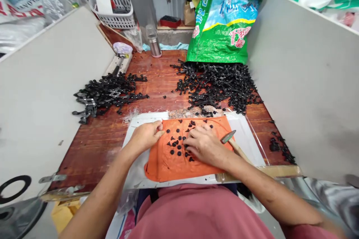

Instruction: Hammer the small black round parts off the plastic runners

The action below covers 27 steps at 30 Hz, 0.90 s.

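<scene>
An orange cloth (168, 166) lies on a white board, with several small black plastic pieces (172, 152), round-headed with short stems, scattered over it. At its upper left corner, my left hand (146, 135) is closed, thumb and forefinger pinching the cloth's edge. My right hand (204, 143) rests over the middle of the cloth, fingers curled down among the black pieces. Its fingertips are partly hidden, so what they hold cannot be made out. Beside my right wrist lies a small hammer (228, 136), its wooden handle passing under my forearm.
Black plastic parts form a large pile (224, 84) before a green woven bag (221, 41) and another pile (109, 91) at left. Grey panels (303, 82) wall both sides. A steel flask (155, 46) and white basket (114, 18) stand at the back.
</scene>
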Available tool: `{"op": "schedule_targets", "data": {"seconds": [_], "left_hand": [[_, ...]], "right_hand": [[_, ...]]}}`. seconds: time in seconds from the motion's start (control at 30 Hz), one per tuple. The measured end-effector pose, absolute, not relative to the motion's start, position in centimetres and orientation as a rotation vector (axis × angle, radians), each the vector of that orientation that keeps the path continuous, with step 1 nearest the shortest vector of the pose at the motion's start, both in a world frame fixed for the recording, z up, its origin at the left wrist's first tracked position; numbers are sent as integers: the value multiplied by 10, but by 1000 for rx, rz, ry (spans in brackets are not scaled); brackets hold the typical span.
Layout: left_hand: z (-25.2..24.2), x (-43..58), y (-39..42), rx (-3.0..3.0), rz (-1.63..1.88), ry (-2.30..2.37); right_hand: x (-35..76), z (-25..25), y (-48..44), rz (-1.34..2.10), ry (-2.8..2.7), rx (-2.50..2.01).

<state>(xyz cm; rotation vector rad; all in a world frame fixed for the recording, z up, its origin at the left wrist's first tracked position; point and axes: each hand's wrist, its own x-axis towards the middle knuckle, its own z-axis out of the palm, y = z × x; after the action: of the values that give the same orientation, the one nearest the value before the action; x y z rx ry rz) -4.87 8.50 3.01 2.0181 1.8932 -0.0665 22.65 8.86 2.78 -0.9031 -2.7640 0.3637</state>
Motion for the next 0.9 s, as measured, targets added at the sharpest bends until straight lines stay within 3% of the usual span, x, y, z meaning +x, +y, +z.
{"op": "schedule_targets", "data": {"seconds": [0.1, 0.2, 0.6, 0.9], "left_hand": [[36, -38, 77, 2069, 89, 1983], [45, -23, 70, 2121, 191, 1792], [42, 13, 48, 2341, -104, 1775], [39, 23, 50, 2312, -18, 1789]], "right_hand": [[232, 23, 93, 116, -2724, -1165], [237, 23, 96, 21, -2675, -1261], [221, 27, 71, 171, -2728, -1017], [233, 34, 66, 197, -2780, -1162]]}}
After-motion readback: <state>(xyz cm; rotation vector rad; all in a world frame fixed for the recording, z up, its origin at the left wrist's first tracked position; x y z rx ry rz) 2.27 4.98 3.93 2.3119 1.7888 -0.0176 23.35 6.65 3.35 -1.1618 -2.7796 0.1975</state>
